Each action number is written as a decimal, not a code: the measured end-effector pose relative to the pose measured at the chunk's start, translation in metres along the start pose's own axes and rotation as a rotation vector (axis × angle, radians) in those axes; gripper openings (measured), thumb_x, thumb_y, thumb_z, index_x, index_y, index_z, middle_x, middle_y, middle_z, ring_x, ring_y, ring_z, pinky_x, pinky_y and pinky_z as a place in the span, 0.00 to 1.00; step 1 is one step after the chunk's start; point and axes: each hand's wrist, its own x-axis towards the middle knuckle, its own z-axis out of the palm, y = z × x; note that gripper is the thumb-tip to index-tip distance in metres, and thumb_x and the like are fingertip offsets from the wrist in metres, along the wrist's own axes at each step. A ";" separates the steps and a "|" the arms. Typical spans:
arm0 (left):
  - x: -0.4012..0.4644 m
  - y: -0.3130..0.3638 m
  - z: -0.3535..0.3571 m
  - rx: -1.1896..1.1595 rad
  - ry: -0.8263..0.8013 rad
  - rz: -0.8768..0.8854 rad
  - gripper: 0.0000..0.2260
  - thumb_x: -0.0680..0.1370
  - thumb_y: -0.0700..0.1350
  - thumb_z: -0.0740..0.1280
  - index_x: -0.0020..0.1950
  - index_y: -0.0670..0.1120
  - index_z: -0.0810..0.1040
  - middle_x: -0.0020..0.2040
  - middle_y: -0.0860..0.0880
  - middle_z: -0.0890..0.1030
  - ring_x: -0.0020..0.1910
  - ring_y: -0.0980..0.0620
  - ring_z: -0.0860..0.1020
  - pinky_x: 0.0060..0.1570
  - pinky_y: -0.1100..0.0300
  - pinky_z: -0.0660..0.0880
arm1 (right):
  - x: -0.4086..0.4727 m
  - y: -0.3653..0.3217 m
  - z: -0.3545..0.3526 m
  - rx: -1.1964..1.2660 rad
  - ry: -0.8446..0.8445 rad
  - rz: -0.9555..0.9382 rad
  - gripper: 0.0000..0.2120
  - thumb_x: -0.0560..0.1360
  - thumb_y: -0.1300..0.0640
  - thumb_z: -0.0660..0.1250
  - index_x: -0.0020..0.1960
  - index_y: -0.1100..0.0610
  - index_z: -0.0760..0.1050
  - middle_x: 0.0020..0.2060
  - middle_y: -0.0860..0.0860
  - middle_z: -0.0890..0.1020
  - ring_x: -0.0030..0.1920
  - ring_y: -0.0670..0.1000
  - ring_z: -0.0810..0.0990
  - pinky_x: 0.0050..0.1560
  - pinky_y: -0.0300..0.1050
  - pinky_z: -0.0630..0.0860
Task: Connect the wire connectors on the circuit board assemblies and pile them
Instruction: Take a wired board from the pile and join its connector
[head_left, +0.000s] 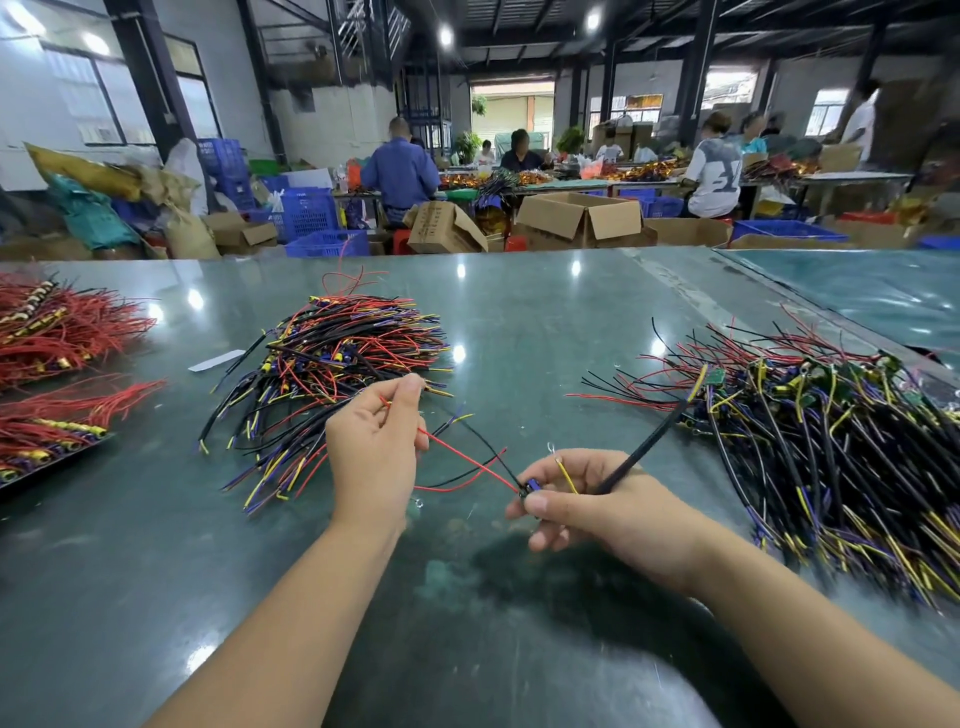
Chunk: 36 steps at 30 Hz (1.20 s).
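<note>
Mid-batch, I judge: right hand (597, 499) fingers clamp a blue connector (531, 488) at counter (519, 322) centre, left hand (376, 447) pinches its red wire (457, 454); heaps at ten (332, 374) and three o'clock (831, 441).

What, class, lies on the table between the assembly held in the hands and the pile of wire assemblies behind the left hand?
Nothing visible. The left hand pinches a red wire that runs to the blue connector gripped by the right hand. The wire pile lies just beyond the left hand, with only bare green table around it.
</note>
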 end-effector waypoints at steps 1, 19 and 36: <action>-0.002 0.003 0.001 -0.101 -0.040 -0.053 0.06 0.78 0.48 0.66 0.45 0.48 0.80 0.23 0.54 0.73 0.22 0.60 0.69 0.24 0.68 0.67 | 0.000 0.001 0.000 0.020 0.036 -0.012 0.05 0.73 0.63 0.69 0.49 0.60 0.77 0.45 0.57 0.85 0.35 0.50 0.83 0.36 0.37 0.76; -0.036 0.002 0.021 0.059 -0.475 -0.128 0.09 0.77 0.36 0.66 0.42 0.47 0.83 0.37 0.54 0.84 0.35 0.58 0.81 0.38 0.66 0.78 | 0.007 -0.002 0.001 0.265 0.378 -0.124 0.11 0.74 0.55 0.65 0.48 0.63 0.77 0.37 0.52 0.78 0.32 0.51 0.76 0.38 0.42 0.74; -0.034 0.010 0.017 -0.147 -0.439 -0.368 0.06 0.77 0.40 0.66 0.42 0.41 0.79 0.31 0.46 0.81 0.29 0.52 0.81 0.32 0.63 0.77 | -0.001 -0.007 0.005 0.241 0.236 -0.118 0.11 0.57 0.55 0.77 0.38 0.58 0.83 0.37 0.60 0.84 0.39 0.53 0.84 0.43 0.40 0.79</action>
